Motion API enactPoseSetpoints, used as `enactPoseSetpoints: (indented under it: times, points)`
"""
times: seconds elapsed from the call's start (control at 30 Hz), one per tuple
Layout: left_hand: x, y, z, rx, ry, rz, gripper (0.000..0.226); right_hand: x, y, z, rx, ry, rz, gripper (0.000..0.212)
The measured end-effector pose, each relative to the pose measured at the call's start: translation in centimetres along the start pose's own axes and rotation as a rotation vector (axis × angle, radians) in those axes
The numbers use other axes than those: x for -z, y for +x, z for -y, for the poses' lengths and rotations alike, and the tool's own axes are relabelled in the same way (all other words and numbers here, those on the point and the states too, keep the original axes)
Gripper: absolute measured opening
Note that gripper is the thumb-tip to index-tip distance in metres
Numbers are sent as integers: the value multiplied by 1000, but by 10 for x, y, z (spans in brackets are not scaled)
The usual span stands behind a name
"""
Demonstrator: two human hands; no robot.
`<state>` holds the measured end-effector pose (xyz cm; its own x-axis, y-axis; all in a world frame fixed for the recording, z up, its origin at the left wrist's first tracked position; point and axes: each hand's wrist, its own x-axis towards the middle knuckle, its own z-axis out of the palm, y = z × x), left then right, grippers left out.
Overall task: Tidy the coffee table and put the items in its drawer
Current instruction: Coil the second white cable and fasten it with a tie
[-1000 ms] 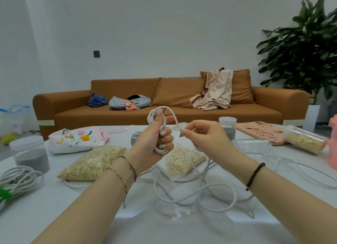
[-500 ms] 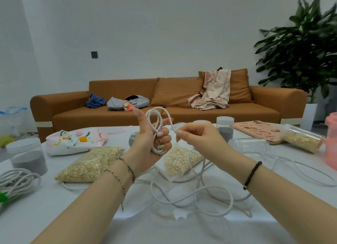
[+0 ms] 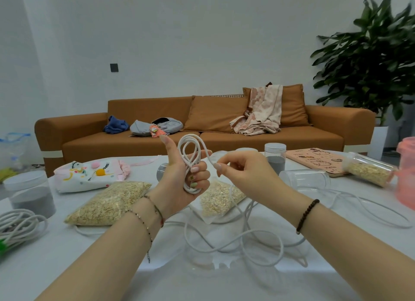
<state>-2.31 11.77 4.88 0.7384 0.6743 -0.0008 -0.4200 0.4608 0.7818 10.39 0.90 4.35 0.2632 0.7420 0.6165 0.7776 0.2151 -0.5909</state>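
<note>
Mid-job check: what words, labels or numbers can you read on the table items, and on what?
"Hello": on the flat pink board with cartoon cat drawings; its other small words are too blurred to read.
Dark capital letters on the white fabric drawstring pouch: too blurred to read.
Thin white cord: no text visible.

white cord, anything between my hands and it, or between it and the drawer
No: the left hand grips the coiled white cord, the right hand pinches its strand. The loose length on the table seems to run under the large oat bag and small oat bag, which may snag. The drawer is out of view.
</note>
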Motion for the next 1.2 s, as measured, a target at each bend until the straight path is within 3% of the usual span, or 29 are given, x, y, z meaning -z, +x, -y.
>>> enactPoseSetpoints:
  times: [0.33, 0.63, 0.87, 1.07, 1.2]
  points:
    - [0, 1, 6, -139, 317, 101, 76, 0, -5, 7, -29, 92, 173, 22]
    - [2, 5, 7, -171, 295, 159, 66, -8, -7, 7, -28, 68, 205, 22]
    - [3, 1, 4, -164, 85, 141, 62, -9, -9, 8, -53, 77, 214, 22]
    - [3, 1, -5, -204, -137, 117, 63, -9, -11, 11, -92, 90, 343, 24]
    - [9, 4, -15, -327, -189, -6, 64, -10, -14, 13, -126, 88, 448, 21]
